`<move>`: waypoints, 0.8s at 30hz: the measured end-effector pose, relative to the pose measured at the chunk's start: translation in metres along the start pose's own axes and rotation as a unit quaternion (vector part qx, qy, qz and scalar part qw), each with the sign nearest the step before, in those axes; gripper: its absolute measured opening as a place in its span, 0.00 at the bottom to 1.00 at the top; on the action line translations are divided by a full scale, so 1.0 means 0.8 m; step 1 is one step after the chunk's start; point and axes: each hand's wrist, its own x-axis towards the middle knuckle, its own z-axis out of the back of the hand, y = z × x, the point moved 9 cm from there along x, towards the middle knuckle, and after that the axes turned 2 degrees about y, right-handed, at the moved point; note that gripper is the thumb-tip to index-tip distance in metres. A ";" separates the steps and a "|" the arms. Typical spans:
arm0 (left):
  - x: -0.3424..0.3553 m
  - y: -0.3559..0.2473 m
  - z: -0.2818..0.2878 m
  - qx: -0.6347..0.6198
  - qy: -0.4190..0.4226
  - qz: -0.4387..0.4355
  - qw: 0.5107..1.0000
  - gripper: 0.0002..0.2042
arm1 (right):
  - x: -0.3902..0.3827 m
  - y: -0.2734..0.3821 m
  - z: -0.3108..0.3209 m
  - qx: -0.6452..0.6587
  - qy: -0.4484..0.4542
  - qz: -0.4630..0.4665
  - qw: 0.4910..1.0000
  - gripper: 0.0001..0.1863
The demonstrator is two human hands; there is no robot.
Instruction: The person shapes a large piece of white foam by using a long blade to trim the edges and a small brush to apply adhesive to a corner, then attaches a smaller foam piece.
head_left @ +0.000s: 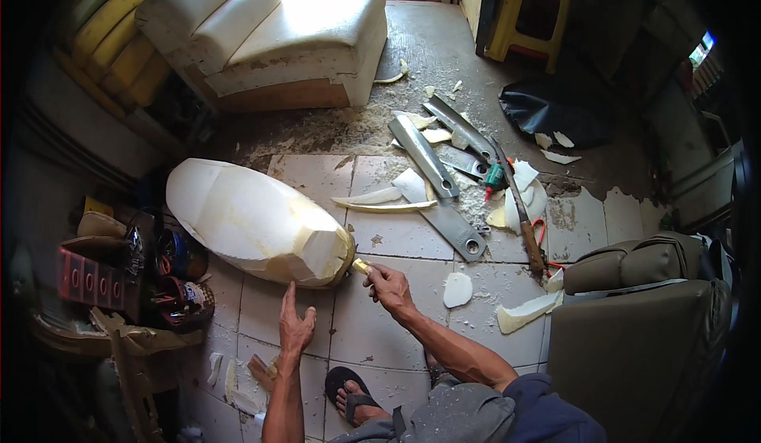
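A long white foam motorcycle seat (246,217) with a yellowish end lies on the tiled floor, slanting left of centre. My right hand (390,291) is closed round a short yellow piece (361,266), perhaps a tool handle. Its far end meets the seat's dark right tip, and I cannot make out its kind. My left hand (296,326) is held with the index finger stretched out at the seat's near edge. Whether that fingertip touches the foam is unclear. Nothing shows in the left hand.
Steel blades (424,153), a green bottle (494,176), a long wooden-handled knife (529,241) and foam scraps (458,290) litter the floor ahead and right. A brown cushioned seat (634,348) stands at right, a white sofa (301,38) behind, cans (181,300) at left.
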 end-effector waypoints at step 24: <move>-0.086 -0.029 -0.140 -0.684 0.146 0.149 0.699 0.12 | -0.103 -0.014 -0.061 -0.044 0.112 0.020 0.993 0.24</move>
